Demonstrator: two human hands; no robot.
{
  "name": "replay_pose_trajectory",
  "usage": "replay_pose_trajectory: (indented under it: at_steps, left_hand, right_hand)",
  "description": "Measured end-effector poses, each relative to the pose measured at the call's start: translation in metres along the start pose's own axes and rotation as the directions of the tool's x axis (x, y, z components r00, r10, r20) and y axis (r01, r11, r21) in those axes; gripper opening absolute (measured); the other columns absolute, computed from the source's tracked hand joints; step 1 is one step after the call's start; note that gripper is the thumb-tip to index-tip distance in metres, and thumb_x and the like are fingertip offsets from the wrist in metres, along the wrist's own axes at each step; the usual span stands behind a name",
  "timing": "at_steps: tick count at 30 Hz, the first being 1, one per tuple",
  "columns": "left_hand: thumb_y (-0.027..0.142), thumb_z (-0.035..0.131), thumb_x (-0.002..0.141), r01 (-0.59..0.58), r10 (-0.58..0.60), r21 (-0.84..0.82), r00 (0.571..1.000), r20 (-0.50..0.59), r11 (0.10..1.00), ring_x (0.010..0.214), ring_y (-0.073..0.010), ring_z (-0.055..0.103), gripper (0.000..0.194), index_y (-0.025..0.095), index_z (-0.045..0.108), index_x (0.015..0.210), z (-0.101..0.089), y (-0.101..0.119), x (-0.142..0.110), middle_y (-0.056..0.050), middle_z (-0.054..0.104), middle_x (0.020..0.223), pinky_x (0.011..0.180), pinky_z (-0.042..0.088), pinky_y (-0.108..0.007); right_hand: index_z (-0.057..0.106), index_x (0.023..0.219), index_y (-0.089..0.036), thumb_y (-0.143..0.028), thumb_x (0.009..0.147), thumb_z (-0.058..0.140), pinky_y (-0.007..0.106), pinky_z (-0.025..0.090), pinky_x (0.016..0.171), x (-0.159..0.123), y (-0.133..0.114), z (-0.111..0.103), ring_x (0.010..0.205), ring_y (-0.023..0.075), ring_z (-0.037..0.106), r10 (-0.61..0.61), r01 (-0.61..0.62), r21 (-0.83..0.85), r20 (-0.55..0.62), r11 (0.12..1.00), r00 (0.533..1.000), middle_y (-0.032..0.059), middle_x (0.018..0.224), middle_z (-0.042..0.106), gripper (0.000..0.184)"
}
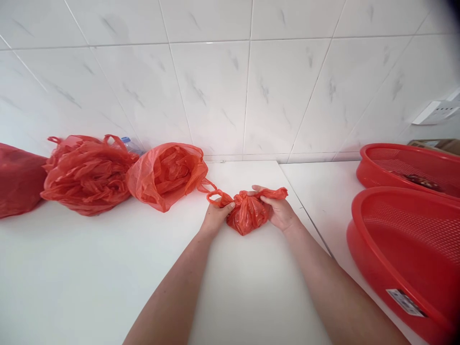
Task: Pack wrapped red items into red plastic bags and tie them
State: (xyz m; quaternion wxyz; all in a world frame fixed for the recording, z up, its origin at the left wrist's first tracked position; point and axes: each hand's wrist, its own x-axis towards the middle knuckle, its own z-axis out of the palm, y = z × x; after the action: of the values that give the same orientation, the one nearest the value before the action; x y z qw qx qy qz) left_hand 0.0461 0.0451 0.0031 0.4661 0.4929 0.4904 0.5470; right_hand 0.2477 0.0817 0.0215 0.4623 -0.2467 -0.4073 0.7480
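Observation:
A small red plastic bag (247, 218), gathered at the top with something bulging inside, rests on the white table between my two hands. Its contents are hidden by the plastic. My left hand (216, 215) grips the bag's left side near a looped handle, thumb on top. On the other side, my right hand (278, 208) holds the twisted right handle between thumb and fingers, and that handle's end sticks out to the right. Just beyond my left hand lies an open red plastic bag (167, 175) with crumpled plastic in it.
Further left sit a heap of crumpled red bags (88, 177), a clear bottle with a blue cap (125, 140) and another red bag (19, 182). Two red plastic baskets (362, 225) stand at the right; the rear one holds dark reddish items. A tiled wall (215, 96) runs behind.

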Motion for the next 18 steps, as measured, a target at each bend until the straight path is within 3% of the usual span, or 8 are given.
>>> replay_pose_trajectory:
  at_steps: [3, 7, 11, 15, 18]
  left_hand:
    - [0.040, 0.070, 0.071, -0.007, 0.008, -0.018, 1.000, 0.027, 1.000, 0.074, -0.0159, 0.056, 0.026, 0.016, 0.062, 0.076, -0.001, -0.002, 0.001, -0.001, 0.062, 0.076, 0.072, 0.043, -0.029]
    - [0.038, 0.070, 0.072, -0.045, 0.050, -0.107, 0.998, 0.046, 0.993, 0.074, -0.0147, 0.055, 0.025, 0.016, 0.061, 0.079, -0.002, -0.007, 0.004, -0.002, 0.061, 0.077, 0.070, 0.044, -0.028]
    - [0.039, 0.067, 0.075, -0.025, 0.030, -0.166, 0.999, 0.030, 0.986, 0.067, -0.0124, 0.053, 0.025, 0.016, 0.059, 0.078, -0.004, -0.013, 0.008, -0.001, 0.058, 0.072, 0.064, 0.043, -0.026]
    - [0.036, 0.069, 0.074, -0.025, 0.034, -0.195, 0.998, 0.045, 0.980, 0.064, -0.0105, 0.052, 0.023, 0.016, 0.058, 0.075, -0.003, -0.014, 0.009, 0.001, 0.057, 0.070, 0.061, 0.041, -0.023]
    - [0.035, 0.069, 0.073, -0.025, 0.035, -0.225, 0.999, 0.041, 0.974, 0.060, -0.0095, 0.050, 0.022, 0.016, 0.058, 0.073, -0.002, -0.013, 0.009, 0.001, 0.055, 0.066, 0.058, 0.039, -0.022]
  right_hand:
    - [0.065, 0.102, -0.025, -0.023, 0.072, 0.073, 0.037, 0.044, 0.093, 0.000, -0.001, 0.004, 0.102, 0.0208, 0.061, -0.009, 0.010, -0.006, 0.047, 1.000, 0.999, 0.0019, 0.103, 0.070, 0.031]
    - [0.067, 0.081, -0.023, -0.028, 0.071, 0.074, 0.030, 0.048, 0.079, 0.005, 0.005, 0.002, 0.081, 0.0159, 0.063, 0.001, -0.001, 0.002, -0.005, 1.000, 1.000, -0.0003, 0.087, 0.071, 0.013]
    - [0.066, 0.080, -0.024, -0.037, 0.071, 0.074, 0.029, 0.048, 0.069, 0.003, 0.004, 0.004, 0.072, 0.0148, 0.060, 0.000, 0.002, -0.046, 0.034, 0.999, 0.999, 0.0004, 0.085, 0.069, 0.018]
    - [0.066, 0.077, -0.020, -0.042, 0.073, 0.070, 0.026, 0.043, 0.060, 0.001, 0.001, 0.011, 0.061, 0.0116, 0.052, 0.002, 0.029, -0.285, 0.108, 0.958, 0.994, 0.0009, 0.077, 0.065, 0.023]
    - [0.068, 0.077, -0.019, -0.039, 0.074, 0.069, 0.026, 0.043, 0.066, 0.003, 0.004, 0.013, 0.063, 0.0111, 0.051, 0.060, 0.021, -0.496, 0.147, 0.868, 0.987, -0.0021, 0.066, 0.058, 0.021]
